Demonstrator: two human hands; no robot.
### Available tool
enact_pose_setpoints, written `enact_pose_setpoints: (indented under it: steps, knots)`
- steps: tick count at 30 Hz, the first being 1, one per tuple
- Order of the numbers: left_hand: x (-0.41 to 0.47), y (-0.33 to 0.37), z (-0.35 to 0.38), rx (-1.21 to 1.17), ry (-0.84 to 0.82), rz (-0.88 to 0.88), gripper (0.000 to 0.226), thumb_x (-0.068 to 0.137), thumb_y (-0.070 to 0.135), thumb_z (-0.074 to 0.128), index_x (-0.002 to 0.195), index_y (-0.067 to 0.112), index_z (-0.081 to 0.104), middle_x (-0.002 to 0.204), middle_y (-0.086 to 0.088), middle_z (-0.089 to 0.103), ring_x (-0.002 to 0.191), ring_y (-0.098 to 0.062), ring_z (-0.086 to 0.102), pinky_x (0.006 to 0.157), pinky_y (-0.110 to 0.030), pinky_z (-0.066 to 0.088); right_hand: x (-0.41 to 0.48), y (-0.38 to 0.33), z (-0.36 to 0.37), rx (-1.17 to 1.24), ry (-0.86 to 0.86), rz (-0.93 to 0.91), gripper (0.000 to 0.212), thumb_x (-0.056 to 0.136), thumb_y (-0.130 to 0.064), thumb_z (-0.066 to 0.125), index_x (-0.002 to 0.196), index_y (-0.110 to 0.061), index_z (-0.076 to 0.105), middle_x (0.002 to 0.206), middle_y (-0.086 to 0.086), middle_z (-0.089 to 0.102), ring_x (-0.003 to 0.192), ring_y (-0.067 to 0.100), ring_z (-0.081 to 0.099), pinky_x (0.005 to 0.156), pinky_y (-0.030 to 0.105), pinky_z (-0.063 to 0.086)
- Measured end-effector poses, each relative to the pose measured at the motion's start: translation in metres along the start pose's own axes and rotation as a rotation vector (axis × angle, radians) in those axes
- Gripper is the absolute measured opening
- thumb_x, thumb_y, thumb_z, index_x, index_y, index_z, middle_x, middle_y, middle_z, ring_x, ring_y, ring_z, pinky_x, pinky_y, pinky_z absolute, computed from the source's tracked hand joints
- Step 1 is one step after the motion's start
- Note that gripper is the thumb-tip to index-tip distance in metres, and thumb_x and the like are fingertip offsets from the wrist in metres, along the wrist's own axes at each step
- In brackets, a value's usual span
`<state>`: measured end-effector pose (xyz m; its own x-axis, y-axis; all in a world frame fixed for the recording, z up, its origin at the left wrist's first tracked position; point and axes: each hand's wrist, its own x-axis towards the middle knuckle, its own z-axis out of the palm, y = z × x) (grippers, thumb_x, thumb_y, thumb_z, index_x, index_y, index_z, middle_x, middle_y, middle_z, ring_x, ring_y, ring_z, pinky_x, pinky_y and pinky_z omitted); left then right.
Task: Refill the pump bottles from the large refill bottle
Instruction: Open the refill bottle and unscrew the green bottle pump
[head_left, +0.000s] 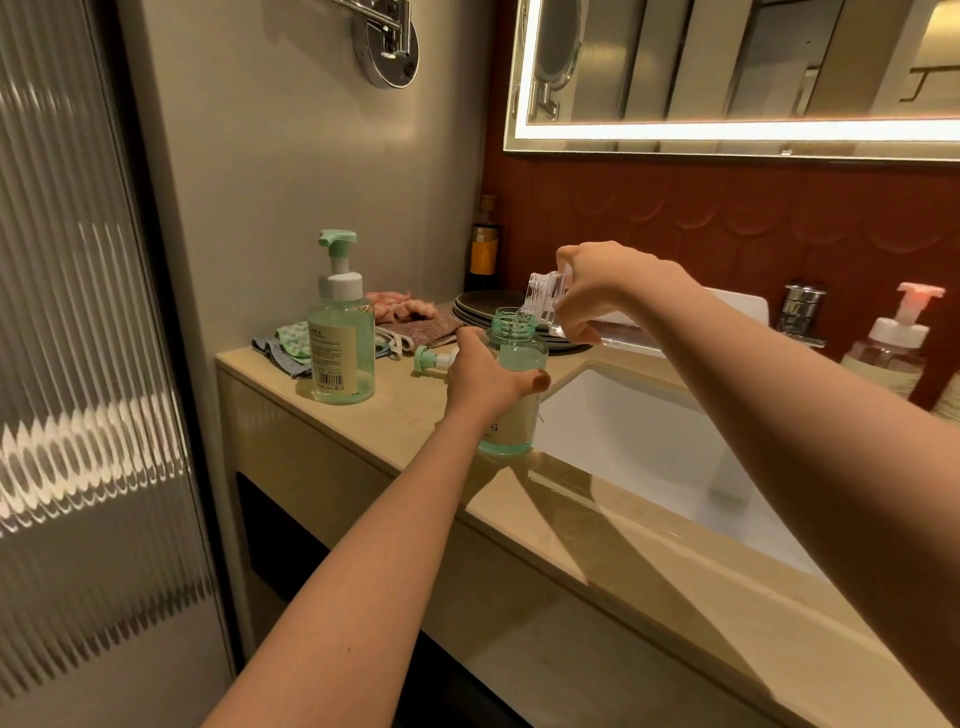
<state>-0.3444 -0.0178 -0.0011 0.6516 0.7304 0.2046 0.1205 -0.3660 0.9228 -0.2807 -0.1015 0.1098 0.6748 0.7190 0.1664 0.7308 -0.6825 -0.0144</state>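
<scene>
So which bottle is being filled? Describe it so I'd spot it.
Find the white sink. At its left corner stands a green bottle, gripped by the left hand. Unlike the pump bottle further left, its top is open.

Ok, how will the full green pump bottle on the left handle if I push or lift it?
Probably heavy for its size: the green pump bottle looks filled nearly to its shoulder. Pushed at its tall pump head it may tip; pushed low, it likely slides on the glossy counter.
</scene>
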Motion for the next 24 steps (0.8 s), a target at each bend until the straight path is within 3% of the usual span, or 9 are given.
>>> enact_pose_setpoints:
  steps: [11,20,24]
  knots:
    - [-0.0004,0.0001,-0.0006,-0.019,-0.004,-0.002,0.082,0.075,0.026,0.078,0.136,0.012,0.025,0.136,-0.01,0.044,0.124,-0.027,0.042,0.09,-0.036,0.04,0.0008,0.0,0.0002,-0.004,0.001,0.001,0.055,0.057,-0.004,0.069,0.104,-0.017,0.045,0.092,0.005,0.05,0.095,0.026,0.051,0.085,0.045,0.05]
    - [0.0006,-0.0003,-0.0009,-0.011,-0.002,-0.002,0.083,0.075,0.027,0.077,0.136,0.012,0.025,0.135,-0.01,0.045,0.124,-0.027,0.044,0.088,-0.034,0.041,-0.0013,-0.0005,-0.0002,-0.009,0.007,0.009,0.052,0.057,-0.004,0.068,0.101,-0.017,0.045,0.096,0.006,0.052,0.093,0.026,0.05,0.076,0.039,0.045]
    - [0.0006,0.0002,0.0003,-0.007,0.0,-0.004,0.083,0.074,0.028,0.078,0.136,0.012,0.025,0.135,-0.01,0.045,0.124,-0.028,0.043,0.089,-0.035,0.041,-0.0006,-0.0008,-0.0005,-0.013,0.004,0.005,0.052,0.057,-0.004,0.069,0.101,-0.018,0.044,0.098,0.007,0.053,0.094,0.026,0.051,0.08,0.041,0.047]
